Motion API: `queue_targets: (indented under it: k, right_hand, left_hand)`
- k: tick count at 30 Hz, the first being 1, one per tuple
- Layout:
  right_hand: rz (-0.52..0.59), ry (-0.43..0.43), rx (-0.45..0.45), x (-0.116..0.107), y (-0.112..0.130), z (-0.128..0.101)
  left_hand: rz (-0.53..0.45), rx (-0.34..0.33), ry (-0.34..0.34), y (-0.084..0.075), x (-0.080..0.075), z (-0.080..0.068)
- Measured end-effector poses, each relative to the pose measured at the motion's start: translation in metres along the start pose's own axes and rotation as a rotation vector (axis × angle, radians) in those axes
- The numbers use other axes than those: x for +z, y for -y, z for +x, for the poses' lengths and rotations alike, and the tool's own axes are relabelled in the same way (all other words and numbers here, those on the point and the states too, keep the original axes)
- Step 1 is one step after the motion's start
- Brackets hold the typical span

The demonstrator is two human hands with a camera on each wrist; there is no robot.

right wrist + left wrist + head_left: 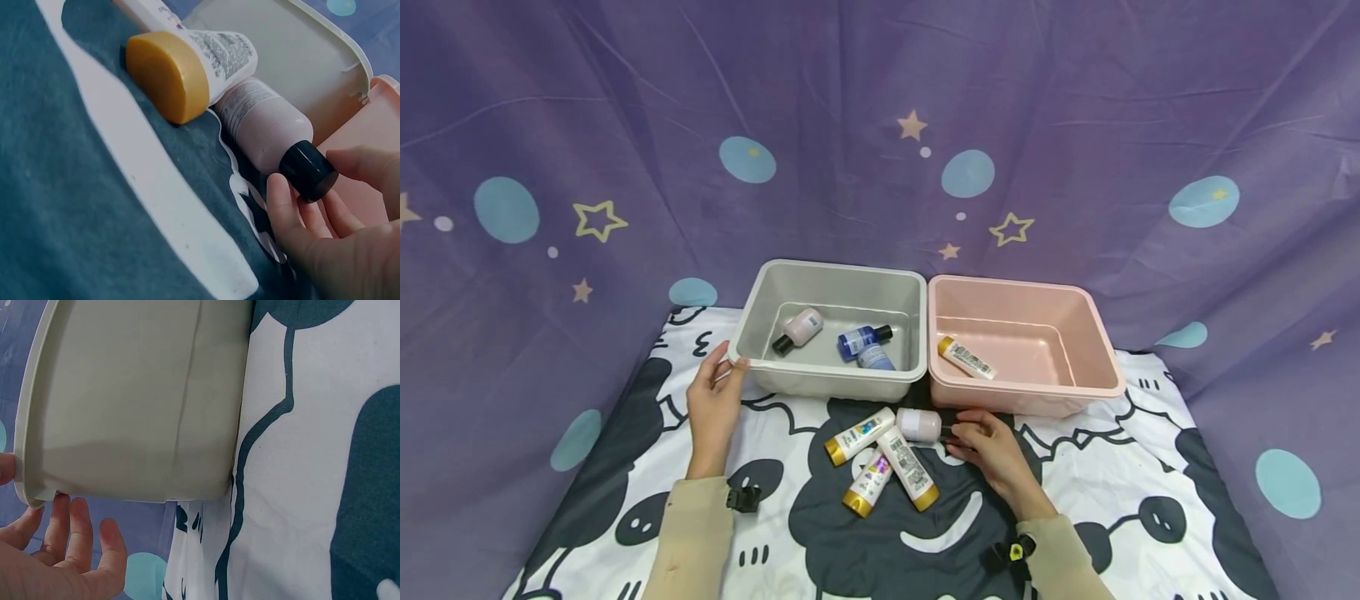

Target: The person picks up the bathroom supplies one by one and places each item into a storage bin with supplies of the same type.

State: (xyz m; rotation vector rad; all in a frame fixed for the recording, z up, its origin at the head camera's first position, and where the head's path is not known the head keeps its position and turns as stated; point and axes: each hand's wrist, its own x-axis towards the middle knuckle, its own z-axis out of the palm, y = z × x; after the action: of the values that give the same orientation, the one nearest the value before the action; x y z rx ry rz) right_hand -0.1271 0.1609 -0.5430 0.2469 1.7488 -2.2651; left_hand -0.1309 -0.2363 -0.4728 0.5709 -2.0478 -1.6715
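Note:
My left hand (713, 410) holds the near left corner of the grey bin (831, 383), thumb on the rim and fingertips against the outer wall. Fingers and thumb of my right hand (996, 457) pinch the black cap of a pale pink bottle (265, 125), which lies on its side before the bins. Beside that bottle, several white tubes with gold caps (908, 468) lie in a loose pile, one across another. Inside the grey bin are a pale pink bottle (805, 327), a dark blue bottle (859, 340) and a light blue bottle (876, 358).
Right against the grey bin stands a pink bin (1037, 333), with one gold-capped white tube (967, 358) at its left side. A black-and-white cartoon cloth (1120, 500) covers the table. Behind the bins hangs a purple curtain (850, 108) with stars and blue spots.

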Motion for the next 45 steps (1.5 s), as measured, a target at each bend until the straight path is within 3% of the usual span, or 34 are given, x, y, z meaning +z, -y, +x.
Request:
queue_targets:
  k: [9, 18, 34, 45]
  right_hand:
    - [0.084, -0.037, -0.041, -0.003, 0.003, -0.007]
    - [0.206, -0.026, -0.014, -0.012, 0.012, -0.018]
    - [0.196, 0.117, -0.168, -0.009, 0.040, -0.044]
    - [0.207, 0.128, -0.226, 0.005, 0.067, -0.056]
  left_hand:
    - [-0.008, -0.004, 0.002, -0.001, 0.001, -0.001]
    - [-0.015, -0.005, 0.001, 0.000, 0.000, -0.001]
    - [-0.027, -0.029, 0.003, -0.001, 0.000, -0.002]
    - [-0.022, -0.022, 0.003, 0.000, 0.000, -0.001]
